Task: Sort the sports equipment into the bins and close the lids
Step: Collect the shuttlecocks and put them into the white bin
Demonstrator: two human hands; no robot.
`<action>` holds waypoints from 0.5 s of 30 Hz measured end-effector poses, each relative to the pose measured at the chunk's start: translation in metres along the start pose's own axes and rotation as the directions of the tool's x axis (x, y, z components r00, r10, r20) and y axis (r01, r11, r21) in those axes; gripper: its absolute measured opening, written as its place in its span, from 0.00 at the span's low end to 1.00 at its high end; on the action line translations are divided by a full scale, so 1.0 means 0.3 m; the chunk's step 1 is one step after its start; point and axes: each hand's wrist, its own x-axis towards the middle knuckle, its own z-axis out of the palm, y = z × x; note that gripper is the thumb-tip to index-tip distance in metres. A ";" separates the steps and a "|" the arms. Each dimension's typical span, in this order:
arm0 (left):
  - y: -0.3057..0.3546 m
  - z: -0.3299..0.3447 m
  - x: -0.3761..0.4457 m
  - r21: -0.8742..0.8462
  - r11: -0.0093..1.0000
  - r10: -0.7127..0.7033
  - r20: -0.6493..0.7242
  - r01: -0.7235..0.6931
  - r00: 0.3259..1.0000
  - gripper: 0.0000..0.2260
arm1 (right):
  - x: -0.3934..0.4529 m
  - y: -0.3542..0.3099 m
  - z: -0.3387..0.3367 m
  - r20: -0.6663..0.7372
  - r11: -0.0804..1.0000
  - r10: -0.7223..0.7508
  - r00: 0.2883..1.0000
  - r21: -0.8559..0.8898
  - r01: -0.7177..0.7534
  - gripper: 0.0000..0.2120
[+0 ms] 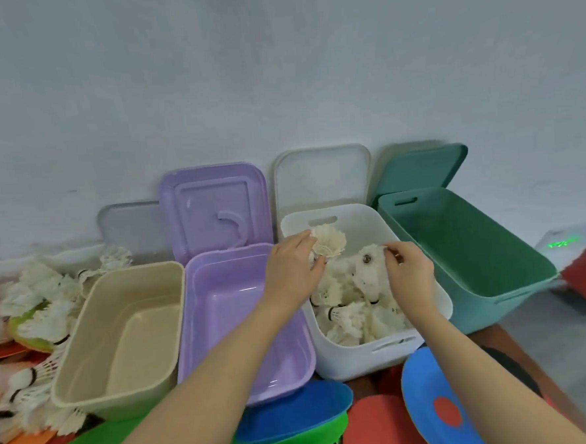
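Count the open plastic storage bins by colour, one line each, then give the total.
Beige plastic bin: 1
Purple plastic bin: 1
White plastic bin: 1
Green plastic bin: 1
Total: 4

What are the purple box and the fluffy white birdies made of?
The purple bin looks like smooth, glossy plastic: light glints off its floor and its corners are moulded round. The shuttlecocks in the white bin seem to have real white feathers, ragged at the edges, on a rounded base with a dark band, maybe cork. It is too blurry to be sure.
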 end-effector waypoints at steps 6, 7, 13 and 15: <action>0.006 0.123 0.124 0.181 0.983 -0.020 0.010 0.018 1.000 0.16 | 0.145 0.034 0.049 -0.037 0.997 0.073 0.997 -0.035 -0.074 0.10; 0.001 0.140 0.142 0.191 0.981 -0.040 0.057 0.028 0.998 0.19 | 0.169 0.030 0.057 -0.040 0.997 0.073 0.997 -0.028 -0.074 0.11; -0.074 0.179 0.149 0.347 0.938 -0.109 0.323 -0.010 0.940 0.26 | 0.238 0.073 0.114 0.139 0.991 -0.032 0.990 -0.123 0.049 0.16; -0.094 0.166 0.123 0.383 0.923 -0.076 0.279 -0.038 0.957 0.24 | 0.215 0.093 0.133 0.194 0.983 -0.076 0.978 -0.153 0.107 0.16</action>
